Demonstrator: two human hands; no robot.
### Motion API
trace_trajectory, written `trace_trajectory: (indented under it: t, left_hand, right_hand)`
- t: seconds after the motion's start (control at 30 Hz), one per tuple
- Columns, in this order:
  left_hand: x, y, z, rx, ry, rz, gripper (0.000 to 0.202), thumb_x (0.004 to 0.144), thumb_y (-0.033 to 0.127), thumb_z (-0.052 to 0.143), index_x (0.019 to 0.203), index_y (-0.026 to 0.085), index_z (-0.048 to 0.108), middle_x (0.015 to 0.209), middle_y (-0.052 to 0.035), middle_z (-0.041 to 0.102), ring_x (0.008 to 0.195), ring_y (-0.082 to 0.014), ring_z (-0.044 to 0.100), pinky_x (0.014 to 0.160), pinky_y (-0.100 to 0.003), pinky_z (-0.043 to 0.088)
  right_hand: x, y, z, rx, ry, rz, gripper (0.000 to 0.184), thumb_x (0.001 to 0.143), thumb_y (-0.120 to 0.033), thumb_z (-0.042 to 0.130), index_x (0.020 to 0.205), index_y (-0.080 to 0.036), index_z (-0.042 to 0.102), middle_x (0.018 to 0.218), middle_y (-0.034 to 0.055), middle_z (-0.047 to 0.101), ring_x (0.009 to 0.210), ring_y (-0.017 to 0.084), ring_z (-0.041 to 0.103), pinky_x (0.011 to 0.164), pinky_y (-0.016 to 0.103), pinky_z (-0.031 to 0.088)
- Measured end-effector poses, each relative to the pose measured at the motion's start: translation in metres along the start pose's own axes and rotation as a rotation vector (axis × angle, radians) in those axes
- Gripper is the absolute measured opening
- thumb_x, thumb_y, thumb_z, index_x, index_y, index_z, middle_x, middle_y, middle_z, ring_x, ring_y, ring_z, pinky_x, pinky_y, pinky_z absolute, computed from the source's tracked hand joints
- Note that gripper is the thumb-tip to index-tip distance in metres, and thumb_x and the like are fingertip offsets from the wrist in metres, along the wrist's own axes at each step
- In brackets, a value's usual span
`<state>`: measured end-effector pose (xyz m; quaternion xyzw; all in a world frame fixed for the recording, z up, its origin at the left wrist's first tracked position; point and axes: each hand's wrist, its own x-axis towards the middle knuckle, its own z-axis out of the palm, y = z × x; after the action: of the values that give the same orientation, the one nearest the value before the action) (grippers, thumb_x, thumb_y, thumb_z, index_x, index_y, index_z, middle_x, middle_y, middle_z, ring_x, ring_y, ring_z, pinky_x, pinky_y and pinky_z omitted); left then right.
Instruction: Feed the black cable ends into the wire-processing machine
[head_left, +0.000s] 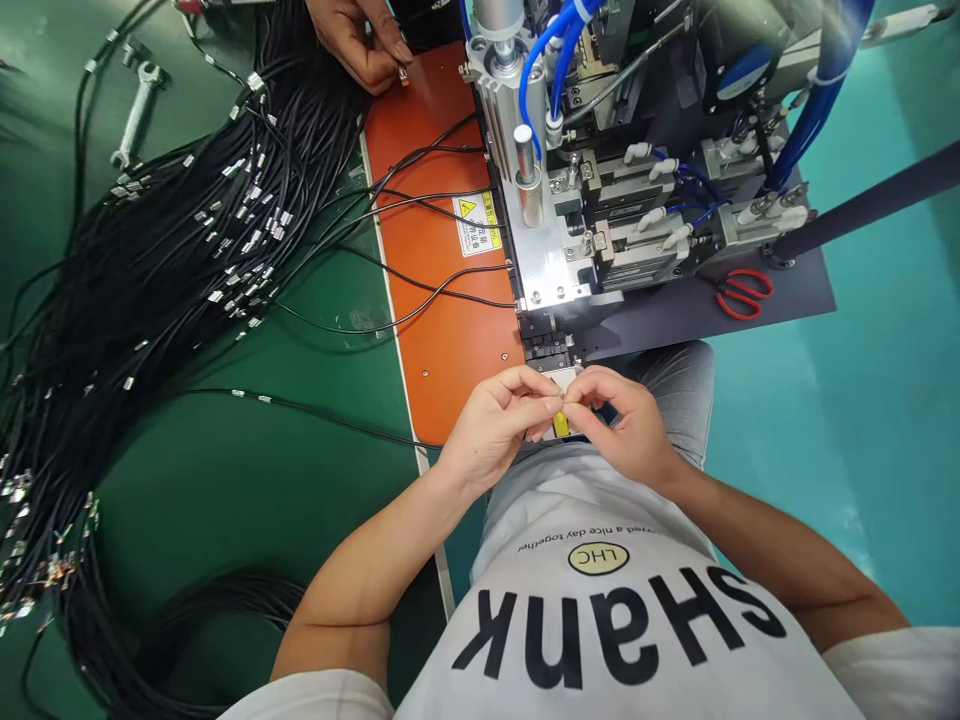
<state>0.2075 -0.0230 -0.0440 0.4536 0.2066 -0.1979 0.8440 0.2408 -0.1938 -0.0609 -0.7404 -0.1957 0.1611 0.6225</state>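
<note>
My left hand (499,425) is closed in a pinch just in front of the machine, thumb against fingertips. A black cable (330,410) with white tags runs from the left and passes under my left wrist towards these fingers. My right hand (626,418) pinches at the same spot, its fingertips meeting those of the left. A tiny shiny piece (561,393) shows between the fingertips; its kind is too small to make out. Below the hands lies a white and yellow label (561,425), partly covered. The machine's metal press head (551,270) stands just beyond.
A large bundle of black cables (150,290) covers the green table at left, beside a wrench (139,115). Several cables cross the orange plate (465,340) into the machine. Another person's hand (360,45) holds a small piece at the top. Red-handled scissors (742,294) lie right.
</note>
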Motion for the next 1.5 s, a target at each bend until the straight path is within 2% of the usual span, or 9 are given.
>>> trace_trajectory:
  t: [0.2, 0.43, 0.53, 0.63, 0.83, 1.0, 1.3, 1.4, 1.5]
  left_hand:
    - [0.000, 0.000, 0.001, 0.030, -0.018, 0.016, 0.013, 0.080, 0.022, 0.074, 0.086, 0.015, 0.065, 0.068, 0.0023, 0.056, 0.053, -0.0049, 0.047, 0.052, -0.020, 0.036]
    - [-0.003, -0.006, 0.007, 0.011, 0.038, 0.105, 0.018, 0.087, 0.029, 0.068, 0.080, 0.014, 0.060, 0.072, 0.0010, 0.058, 0.052, -0.0038, 0.047, 0.052, -0.019, 0.032]
    - [-0.005, -0.007, 0.005, 0.078, 0.015, 0.083, 0.015, 0.086, 0.029, 0.069, 0.088, 0.014, 0.065, 0.066, 0.0014, 0.056, 0.053, -0.0053, 0.046, 0.053, -0.020, 0.034]
    - [-0.007, -0.005, 0.004, 0.172, 0.039, 0.124, 0.015, 0.084, 0.028, 0.071, 0.090, 0.015, 0.067, 0.060, 0.0027, 0.054, 0.054, -0.0065, 0.047, 0.052, -0.020, 0.036]
    - [-0.012, 0.001, 0.012, 0.332, 0.140, 0.194, 0.015, 0.080, 0.026, 0.074, 0.085, 0.014, 0.067, 0.068, 0.0016, 0.059, 0.052, -0.0052, 0.048, 0.049, -0.019, 0.039]
    - [-0.012, 0.002, 0.015, 0.316, 0.133, 0.174, 0.013, 0.079, 0.025, 0.075, 0.082, 0.014, 0.068, 0.068, 0.0020, 0.059, 0.052, -0.0028, 0.043, 0.048, -0.017, 0.034]
    - [-0.011, -0.003, 0.008, 0.265, 0.111, 0.169, 0.014, 0.082, 0.027, 0.073, 0.086, 0.015, 0.069, 0.082, -0.0005, 0.065, 0.057, -0.0028, 0.047, 0.054, -0.017, 0.039]
    - [-0.012, -0.003, 0.009, 0.295, 0.113, 0.165, 0.014, 0.081, 0.027, 0.073, 0.085, 0.015, 0.068, 0.074, 0.0009, 0.061, 0.059, -0.0044, 0.046, 0.055, -0.018, 0.038]
    - [-0.012, -0.001, 0.011, 0.358, 0.119, 0.167, 0.015, 0.080, 0.028, 0.073, 0.083, 0.015, 0.068, 0.068, 0.0019, 0.058, 0.059, -0.0059, 0.046, 0.055, -0.019, 0.037]
  right_hand:
    - [-0.001, -0.001, -0.001, 0.015, 0.001, 0.005, 0.013, 0.088, -0.011, 0.060, 0.081, -0.021, 0.061, 0.077, -0.0007, 0.059, 0.069, 0.013, 0.054, 0.065, 0.030, 0.043]
    - [-0.001, -0.001, 0.000, -0.008, 0.010, 0.002, 0.013, 0.089, -0.013, 0.061, 0.079, -0.021, 0.061, 0.076, -0.0007, 0.059, 0.069, 0.013, 0.052, 0.064, 0.030, 0.042]
    - [-0.001, 0.000, 0.000, -0.024, 0.033, -0.008, 0.013, 0.088, -0.012, 0.061, 0.078, -0.021, 0.061, 0.076, -0.0007, 0.059, 0.069, 0.013, 0.052, 0.064, 0.030, 0.042]
    - [-0.002, -0.001, -0.003, -0.051, 0.055, -0.016, 0.011, 0.087, -0.013, 0.063, 0.080, -0.021, 0.063, 0.079, -0.0001, 0.062, 0.072, 0.014, 0.055, 0.066, 0.030, 0.043]
    - [0.000, -0.009, -0.015, -0.071, 0.074, -0.028, 0.013, 0.085, -0.015, 0.067, 0.094, -0.023, 0.067, 0.089, 0.0020, 0.066, 0.079, 0.017, 0.059, 0.071, 0.033, 0.045]
    - [0.003, -0.012, -0.013, -0.071, 0.066, -0.056, 0.012, 0.084, -0.011, 0.065, 0.085, -0.023, 0.068, 0.083, 0.0005, 0.066, 0.075, 0.016, 0.058, 0.068, 0.032, 0.044]
    - [-0.005, -0.007, -0.005, -0.063, 0.114, -0.016, 0.011, 0.084, -0.011, 0.065, 0.084, -0.022, 0.067, 0.080, 0.0001, 0.066, 0.073, 0.014, 0.057, 0.067, 0.031, 0.043]
    - [-0.003, -0.006, -0.011, -0.036, 0.068, -0.013, 0.008, 0.084, -0.014, 0.067, 0.084, -0.022, 0.068, 0.082, 0.0007, 0.066, 0.075, 0.015, 0.058, 0.068, 0.031, 0.044]
    - [0.003, -0.007, -0.019, 0.049, -0.033, 0.054, 0.004, 0.086, -0.019, 0.066, 0.085, -0.022, 0.069, 0.082, 0.0008, 0.066, 0.076, 0.015, 0.057, 0.069, 0.030, 0.043]
